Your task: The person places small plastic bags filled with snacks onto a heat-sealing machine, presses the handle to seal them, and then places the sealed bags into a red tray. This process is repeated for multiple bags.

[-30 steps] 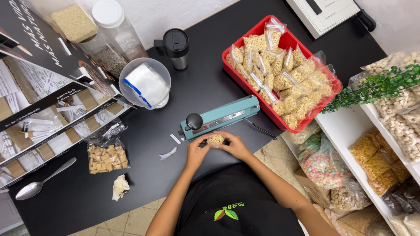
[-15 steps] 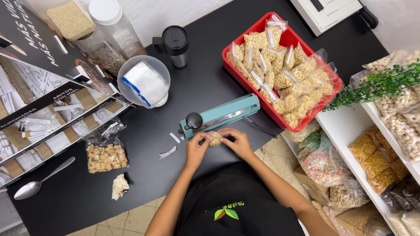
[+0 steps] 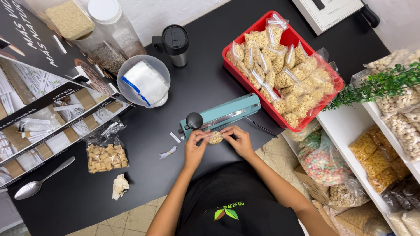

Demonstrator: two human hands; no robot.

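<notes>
Both hands meet over the front edge of the black table (image 3: 144,131). My left hand (image 3: 195,147) and my right hand (image 3: 238,140) pinch a small clear bag of beige cereal (image 3: 215,138) between them, one hand at each end. The bag lies just in front of a teal heat sealer (image 3: 223,115) with a black knob, its arm down. A red tray (image 3: 336,81) to the right is piled with several filled small bags of the same cereal.
A clear bowl with plastic bags (image 3: 143,81), a black travel mug (image 3: 176,43), tall jars (image 3: 111,26), an open bag of square cereal (image 3: 105,156), a spoon (image 3: 39,179), crumpled paper (image 3: 119,185) and paper slips (image 3: 168,152) are on the table. White shelves with snack bags (image 3: 385,144) stand at right.
Both hands stay at the small bag by the sealer; the fingers shift slightly along it. Nothing else has moved.
</notes>
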